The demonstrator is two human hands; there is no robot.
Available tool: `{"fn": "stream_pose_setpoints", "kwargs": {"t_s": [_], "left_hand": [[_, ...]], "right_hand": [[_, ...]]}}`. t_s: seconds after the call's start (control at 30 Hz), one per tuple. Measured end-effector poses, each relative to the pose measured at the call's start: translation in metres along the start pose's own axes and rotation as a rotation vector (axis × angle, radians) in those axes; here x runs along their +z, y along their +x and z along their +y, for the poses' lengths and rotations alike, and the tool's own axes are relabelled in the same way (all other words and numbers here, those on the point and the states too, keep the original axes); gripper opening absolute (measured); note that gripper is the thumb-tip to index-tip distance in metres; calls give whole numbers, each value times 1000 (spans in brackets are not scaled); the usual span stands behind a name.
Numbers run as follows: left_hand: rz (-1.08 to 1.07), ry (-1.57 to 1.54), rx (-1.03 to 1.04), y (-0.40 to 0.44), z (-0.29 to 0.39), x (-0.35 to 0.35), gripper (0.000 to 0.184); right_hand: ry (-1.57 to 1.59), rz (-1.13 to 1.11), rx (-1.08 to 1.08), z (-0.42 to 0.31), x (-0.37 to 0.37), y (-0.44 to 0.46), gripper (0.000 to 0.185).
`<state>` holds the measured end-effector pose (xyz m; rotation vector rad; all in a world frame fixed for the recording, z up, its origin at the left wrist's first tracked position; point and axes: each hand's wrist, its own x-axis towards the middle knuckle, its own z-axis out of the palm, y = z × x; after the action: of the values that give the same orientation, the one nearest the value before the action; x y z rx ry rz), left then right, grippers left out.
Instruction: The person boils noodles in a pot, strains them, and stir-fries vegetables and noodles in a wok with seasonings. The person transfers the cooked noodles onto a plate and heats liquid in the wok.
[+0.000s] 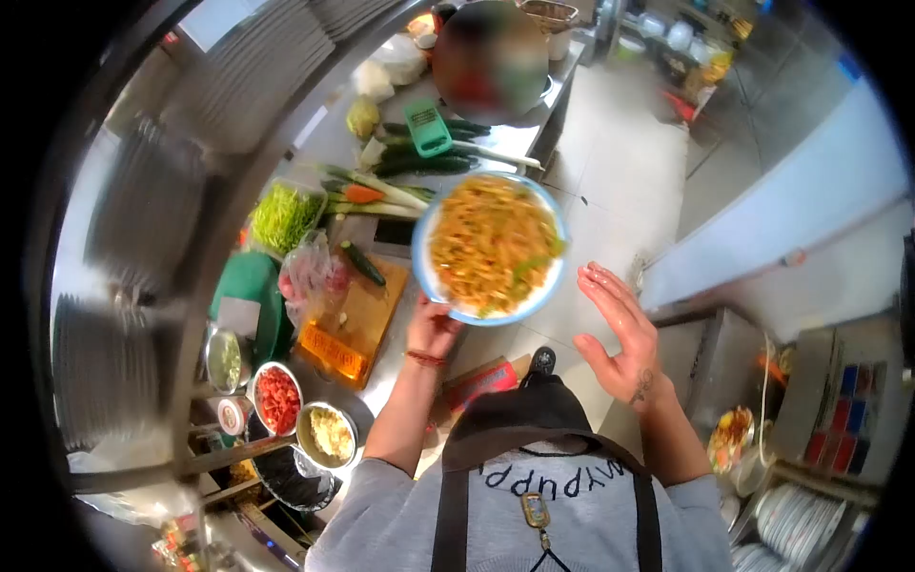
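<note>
My left hand (437, 327) grips the lower left rim of a blue-edged white plate (424, 257), holding it up in front of me. Shredded food in orange and yellow (496, 243), with some green at the right side, fills the plate. My fingers pass under the rim and are partly hidden. To the right of the plate, my right hand (620, 329) is raised with the fingers stretched out and the thumb apart. It holds nothing and does not touch the plate.
On the counter at left lie a wooden cutting board (367, 319), an orange box-shaped item (332, 351), cucumbers (419, 166), a green grater (427, 127) and leeks (386, 195). Bowls of chopped red food (278, 398) and pale food (330, 434) stand nearer. Stacked plates (796, 520) sit lower right.
</note>
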<state>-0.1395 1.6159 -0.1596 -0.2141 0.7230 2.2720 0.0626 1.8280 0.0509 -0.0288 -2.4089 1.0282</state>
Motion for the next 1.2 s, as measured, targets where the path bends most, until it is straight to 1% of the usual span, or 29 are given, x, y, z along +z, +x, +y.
{"fn": "stream_pose_setpoints", "kwargs": {"t_s": [0.03, 0.1, 0.17, 0.2, 0.23, 0.27, 0.3, 0.33, 0.37, 0.4, 0.43, 0.53, 0.6, 0.63, 0.67, 0.73, 0.77, 0.8, 0.9, 0.93, 0.97, 1.03, 1.1, 1.2], "left_hand": [[60, -72, 38, 10, 19, 10, 58], [108, -22, 213, 41, 52, 12, 56], [240, -112, 329, 78, 86, 6, 38], [274, -170, 365, 98, 106, 0, 31], [289, -133, 411, 116, 126, 3, 28], [318, -185, 418, 140, 150, -12, 28], [276, -213, 435, 161, 171, -15, 26], [378, -222, 505, 189, 195, -35, 42], [310, -205, 504, 217, 220, -53, 32], [327, -239, 538, 243, 246, -75, 25], [332, -267, 562, 267, 266, -82, 20], [343, -360, 613, 337, 312, -95, 9], [479, -540, 690, 379, 336, -98, 7], [542, -634, 732, 405, 344, -98, 6], [572, -695, 720, 420, 351, -95, 10], [594, -731, 759, 451, 368, -112, 3], [597, -748, 779, 467, 376, -121, 6], [596, -695, 826, 480, 380, -129, 11], [521, -515, 733, 519, 432, -248, 17], [552, -384, 749, 532, 443, -297, 24], [565, -364, 786, 535, 440, -299, 24], [625, -398, 821, 531, 427, -274, 26], [686, -390, 819, 527, 414, -250, 27], [748, -335, 789, 519, 401, -214, 29]], "right_hand": [[4, -19, 6, 25, -1, 13, 47], [14, -89, 127, 73, 2, 26, 43], [1, -183, 252, 118, 4, 35, 41], [-18, -236, 272, 136, 5, 40, 40], [-38, -288, 292, 153, 7, 45, 39], [-58, -340, 315, 169, 7, 51, 38], [-74, -364, 327, 181, 7, 54, 37], [-91, -387, 340, 195, 9, 58, 37], [-106, -411, 356, 210, 13, 64, 37], [-131, -419, 376, 220, 14, 68, 37], [-159, -419, 398, 227, 16, 75, 37], [-216, -430, 583, 249, 27, 92, 36], [-237, -487, 711, 249, 38, 104, 35], [-239, -528, 766, 252, 45, 116, 35], [-237, -576, 820, 258, 51, 128, 35], [-180, -661, 825, 267, 65, 153, 35], [-150, -697, 823, 271, 73, 165, 35], [-143, -720, 825, 276, 80, 173, 35], [-133, -727, 788, 293, 98, 199, 35], [-128, -715, 769, 298, 102, 202, 36], [-132, -696, 735, 305, 105, 203, 37], [-147, -726, 704, 321, 108, 201, 39], [-161, -785, 764, 325, 106, 211, 40], [-173, -792, 744, 332, 103, 219, 42]]}}
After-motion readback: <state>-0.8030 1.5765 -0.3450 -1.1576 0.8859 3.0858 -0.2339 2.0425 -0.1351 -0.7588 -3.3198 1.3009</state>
